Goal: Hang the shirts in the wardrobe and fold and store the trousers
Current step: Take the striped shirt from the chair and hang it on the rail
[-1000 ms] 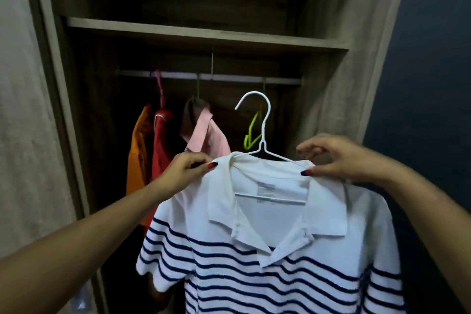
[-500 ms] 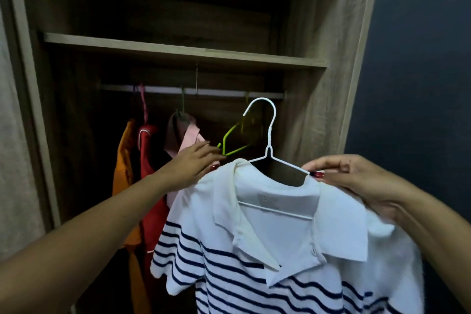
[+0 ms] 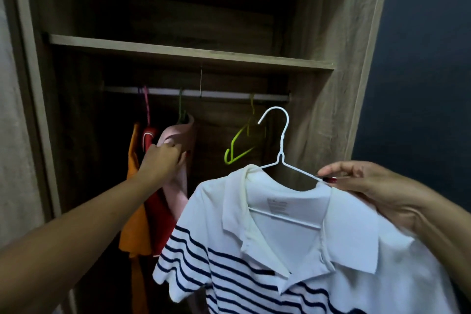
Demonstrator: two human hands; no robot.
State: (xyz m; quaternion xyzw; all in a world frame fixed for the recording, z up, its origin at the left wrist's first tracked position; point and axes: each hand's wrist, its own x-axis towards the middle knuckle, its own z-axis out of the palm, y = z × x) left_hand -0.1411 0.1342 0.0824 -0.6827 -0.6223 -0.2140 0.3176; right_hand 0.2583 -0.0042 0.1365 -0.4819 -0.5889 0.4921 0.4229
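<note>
A white polo shirt with navy stripes hangs on a white wire hanger in front of the open wardrobe. My right hand pinches the hanger's right shoulder and the collar, holding the shirt up below the rail. My left hand reaches into the wardrobe and rests on the pink shirt, fingers curled against it. Left of it hang a red shirt and an orange shirt.
An empty yellow-green hanger hangs on the rail's right part, just behind the white hook. A wooden shelf spans above the rail. The wardrobe's side panel stands close on the right, a dark wall beyond it.
My left hand let go of the striped shirt's left shoulder and moved left onto the pink shirt. The striped shirt now hangs from my right hand alone, shifted right and lower.
</note>
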